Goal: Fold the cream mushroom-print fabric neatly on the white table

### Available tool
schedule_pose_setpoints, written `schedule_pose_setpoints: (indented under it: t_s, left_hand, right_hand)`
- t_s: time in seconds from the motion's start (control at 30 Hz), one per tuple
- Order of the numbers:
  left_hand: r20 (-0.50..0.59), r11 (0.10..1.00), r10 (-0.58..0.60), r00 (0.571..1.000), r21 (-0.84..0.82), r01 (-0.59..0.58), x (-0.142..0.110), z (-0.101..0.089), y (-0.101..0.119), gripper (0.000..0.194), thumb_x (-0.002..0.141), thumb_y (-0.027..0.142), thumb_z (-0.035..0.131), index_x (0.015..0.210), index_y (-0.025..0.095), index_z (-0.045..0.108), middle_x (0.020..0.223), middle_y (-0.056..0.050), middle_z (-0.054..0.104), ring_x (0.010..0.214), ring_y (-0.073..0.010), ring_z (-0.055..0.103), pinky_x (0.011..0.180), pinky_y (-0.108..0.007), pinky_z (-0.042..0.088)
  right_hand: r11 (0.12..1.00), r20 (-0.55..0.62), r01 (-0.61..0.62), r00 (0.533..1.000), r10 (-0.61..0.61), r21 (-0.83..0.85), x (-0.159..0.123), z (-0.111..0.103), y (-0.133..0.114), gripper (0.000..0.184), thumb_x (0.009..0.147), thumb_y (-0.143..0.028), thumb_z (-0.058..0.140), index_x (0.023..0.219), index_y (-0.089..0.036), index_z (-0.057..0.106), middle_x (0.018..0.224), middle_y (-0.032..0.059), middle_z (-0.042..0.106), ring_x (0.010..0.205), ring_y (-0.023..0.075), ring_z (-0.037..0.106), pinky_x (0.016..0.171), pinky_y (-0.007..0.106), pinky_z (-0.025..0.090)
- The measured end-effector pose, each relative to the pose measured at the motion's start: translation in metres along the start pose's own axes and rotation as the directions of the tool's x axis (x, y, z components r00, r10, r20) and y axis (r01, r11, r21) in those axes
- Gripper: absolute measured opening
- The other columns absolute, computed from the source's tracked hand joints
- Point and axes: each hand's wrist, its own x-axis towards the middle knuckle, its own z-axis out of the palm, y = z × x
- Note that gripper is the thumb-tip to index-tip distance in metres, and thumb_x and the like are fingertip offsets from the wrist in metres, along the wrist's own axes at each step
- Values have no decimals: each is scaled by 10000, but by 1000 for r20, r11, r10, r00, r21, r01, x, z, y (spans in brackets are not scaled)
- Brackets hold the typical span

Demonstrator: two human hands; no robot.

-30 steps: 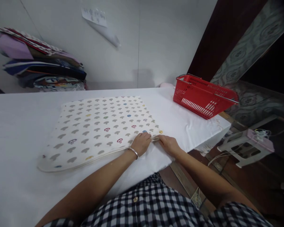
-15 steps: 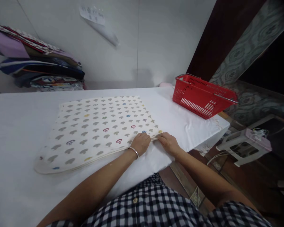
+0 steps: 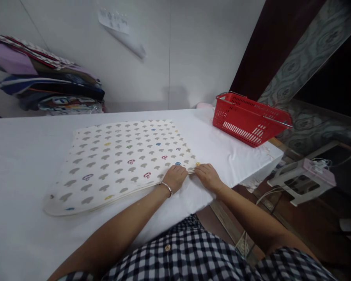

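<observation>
A cream cloth [image 3: 125, 156] printed with grey and a few coloured mushrooms lies flat, in layers, on the white-covered table [image 3: 20, 164]. My left hand [image 3: 175, 178], with a bracelet at the wrist, is closed on the cloth's near edge towards its right end. Close beside it, my right hand [image 3: 207, 177] grips the near right corner of the same cloth. A short stretch of layered edge shows between the two hands. The fingertips are partly hidden under the hands.
A red plastic basket [image 3: 248, 121] with metal handles stands at the table's right end. Folded clothes [image 3: 55, 78] are stacked at the back left against the wall. A stool [image 3: 304, 177] with cables on it is on the floor to the right.
Both hands keep their hold on the cloth's edge, almost unmoved. The whole view has shifted very slightly.
</observation>
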Motion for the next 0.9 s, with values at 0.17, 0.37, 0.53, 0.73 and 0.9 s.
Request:
schedule_pose_setpoints:
  t_s: [0.17,0.37,0.53,0.73,0.9]
  left_hand:
    - [30,1000,-30,999,0,30,1,0,1,168,842,105,389,863,163,546,794,-51,567,782,-179,489,730,-320,359]
    - [101,999,-45,994,27,43,7,2,4,187,875,163,369,953,187,537,836,-39,584,815,-184,503,732,-333,351]
    - [178,992,-124,976,7,125,15,-1,5,163,864,182,403,871,171,566,848,-52,599,853,-196,523,730,-331,362]
    - [191,983,-169,967,-45,180,17,-3,3,156,854,242,438,883,160,567,908,-57,604,907,-209,527,740,-333,384]
    - [194,986,-154,969,-38,164,16,-2,3,153,851,221,430,895,159,562,914,-57,603,915,-212,525,750,-339,386]
  right_hand:
    - [1000,2,1,1000,-1,-19,0,1,0,221,910,-206,381,882,-163,596,865,67,613,835,174,484,720,303,296]
    - [999,-29,3,1000,-5,-52,2,3,0,197,899,-202,401,813,-164,574,755,47,589,744,169,475,682,299,285]
    - [999,-31,4,1000,-5,-48,3,2,4,179,899,-208,405,947,-165,572,840,63,614,794,178,495,695,302,311]
    - [1000,-46,-9,999,8,-23,0,-5,15,224,884,-205,428,1064,-180,558,1113,88,576,941,206,484,750,311,365]
    - [990,56,-126,991,123,61,6,-12,19,270,871,-199,422,1112,-197,543,1066,76,587,886,184,532,696,273,405]
